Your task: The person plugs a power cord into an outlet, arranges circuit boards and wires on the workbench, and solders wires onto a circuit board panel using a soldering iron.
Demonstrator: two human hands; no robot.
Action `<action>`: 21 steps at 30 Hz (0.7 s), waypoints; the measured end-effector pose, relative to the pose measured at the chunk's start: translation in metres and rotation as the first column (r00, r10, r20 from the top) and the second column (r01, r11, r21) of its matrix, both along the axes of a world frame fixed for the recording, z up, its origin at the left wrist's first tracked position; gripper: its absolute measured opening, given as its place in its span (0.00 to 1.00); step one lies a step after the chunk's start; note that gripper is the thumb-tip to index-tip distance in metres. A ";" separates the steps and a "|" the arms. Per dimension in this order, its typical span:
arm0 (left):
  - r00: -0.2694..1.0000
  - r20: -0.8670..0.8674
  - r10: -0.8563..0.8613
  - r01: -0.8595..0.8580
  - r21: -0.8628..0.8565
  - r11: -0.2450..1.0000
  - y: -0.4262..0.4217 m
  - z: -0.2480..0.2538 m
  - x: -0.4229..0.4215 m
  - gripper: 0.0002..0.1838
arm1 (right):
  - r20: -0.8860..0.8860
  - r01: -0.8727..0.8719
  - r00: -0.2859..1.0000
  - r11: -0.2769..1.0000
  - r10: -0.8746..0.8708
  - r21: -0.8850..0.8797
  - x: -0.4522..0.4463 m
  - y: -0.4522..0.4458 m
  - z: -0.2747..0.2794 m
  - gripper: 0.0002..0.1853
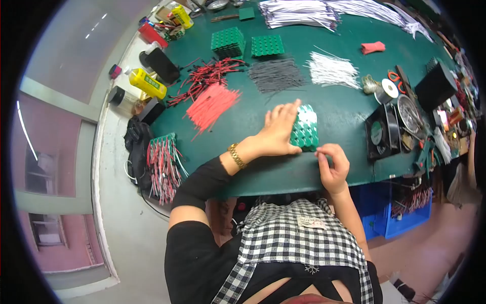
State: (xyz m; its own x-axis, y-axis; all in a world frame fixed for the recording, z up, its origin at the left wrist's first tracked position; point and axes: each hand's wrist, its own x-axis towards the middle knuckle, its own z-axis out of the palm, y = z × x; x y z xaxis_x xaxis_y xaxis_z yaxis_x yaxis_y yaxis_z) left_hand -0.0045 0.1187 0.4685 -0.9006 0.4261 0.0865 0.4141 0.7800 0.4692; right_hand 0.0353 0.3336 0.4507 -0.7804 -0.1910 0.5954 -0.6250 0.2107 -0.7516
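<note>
A green circuit board panel (306, 126) with rows of scalloped round shapes lies on the green table in front of me, its surface shining. My left hand (277, 129) grips its left side, the thumb at the near edge and the fingers along the far part. Close to the panel's near right corner, my right hand (334, 166) has thumb and forefinger pinched together. Whatever is between those fingertips is too small to make out. Beyond the panel lie bundles of red wires (211, 107), black wires (276, 75) and white wires (332, 69).
Stacked green panels (228, 42) and another panel (267, 45) stand farther back. A small fan (383, 133) and a solder spool (389, 88) sit at the right. Wired boards (164, 167) hang at the left edge. A blue bin (409, 218) is below right.
</note>
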 end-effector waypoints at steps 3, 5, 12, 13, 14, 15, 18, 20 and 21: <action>0.992 -0.108 0.068 -0.051 0.150 0.987 -0.007 0.010 0.026 0.62 | -0.012 -0.035 0.999 0.980 0.038 0.196 0.003 0.020 0.005 0.11; 0.997 -0.075 -0.004 0.015 0.142 0.990 -0.016 0.027 0.055 0.58 | 0.061 -0.084 0.996 0.942 0.067 0.325 0.003 0.031 0.007 0.13; 0.943 0.086 -0.320 0.326 -0.059 0.944 0.016 -0.006 0.097 0.51 | 0.339 -0.400 0.906 0.778 0.254 0.485 -0.041 0.026 -0.005 0.40; 0.947 0.080 -0.310 0.315 -0.077 0.946 0.019 -0.012 0.096 0.51 | 0.343 -0.399 0.904 0.786 0.253 0.472 -0.047 0.024 -0.008 0.40; 0.951 0.077 -0.298 0.305 -0.091 0.948 0.020 -0.015 0.096 0.51 | 0.351 -0.401 0.902 0.792 0.252 0.460 -0.051 0.020 -0.010 0.39; 0.951 0.091 -0.295 0.304 -0.109 0.947 0.020 -0.017 0.097 0.51 | 0.360 -0.404 0.898 0.799 0.253 0.445 -0.054 0.016 -0.012 0.39; 0.955 0.047 -0.293 0.296 -0.128 0.947 0.017 -0.019 0.099 0.50 | 0.552 -0.438 0.782 0.886 0.290 0.154 -0.057 0.011 -0.011 0.34; 0.955 0.045 -0.293 0.296 -0.088 0.951 0.014 -0.007 0.094 0.48 | 0.629 -0.429 0.727 0.898 0.275 0.104 -0.064 0.009 -0.006 0.31; 0.955 0.046 -0.295 0.297 -0.068 0.952 0.013 -0.001 0.093 0.47 | 0.544 -0.404 0.804 0.890 0.238 0.209 -0.065 0.005 -0.007 0.32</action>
